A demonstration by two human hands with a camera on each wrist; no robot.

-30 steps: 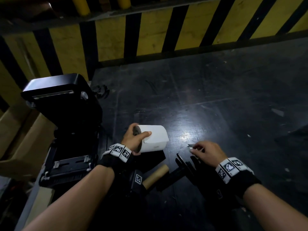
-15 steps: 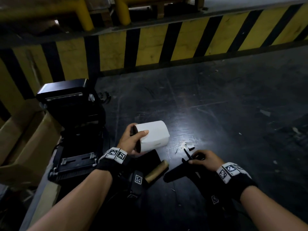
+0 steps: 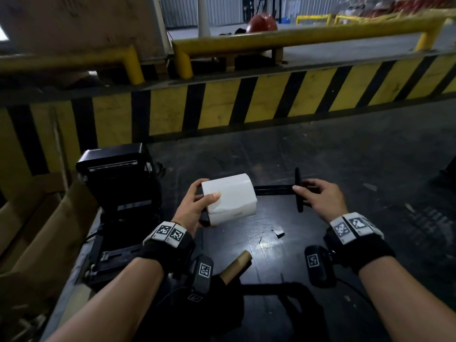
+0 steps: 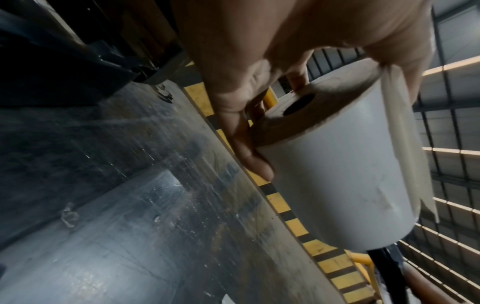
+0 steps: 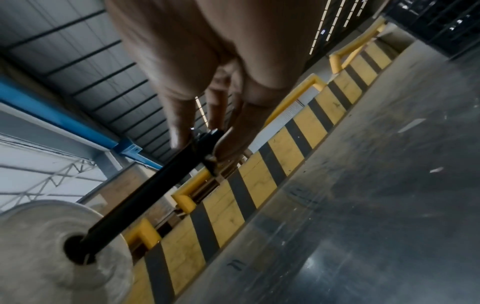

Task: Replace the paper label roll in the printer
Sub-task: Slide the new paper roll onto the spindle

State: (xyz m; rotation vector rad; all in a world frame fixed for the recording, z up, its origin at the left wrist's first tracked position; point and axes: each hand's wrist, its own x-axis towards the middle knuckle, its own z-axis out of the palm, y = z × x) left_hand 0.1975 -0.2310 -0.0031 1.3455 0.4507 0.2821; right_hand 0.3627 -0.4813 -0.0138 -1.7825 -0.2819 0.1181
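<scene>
While the left hand (image 3: 195, 211) grasps a white paper label roll (image 3: 229, 198), the right hand (image 3: 320, 197) pinches a black plastic spindle (image 3: 274, 190) entering its core. Both hang over a scuffed dark desk (image 3: 345, 169); yellow-black striped barrier (image 3: 222, 104) lines its far edge.

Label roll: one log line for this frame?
left hand holds roll | right hand holds spindle, tip in core | printer open

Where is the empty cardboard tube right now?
In the head view the cardboard tube lies on the dark table near the bottom centre, just right of the left wrist and below the white label roll.
</scene>
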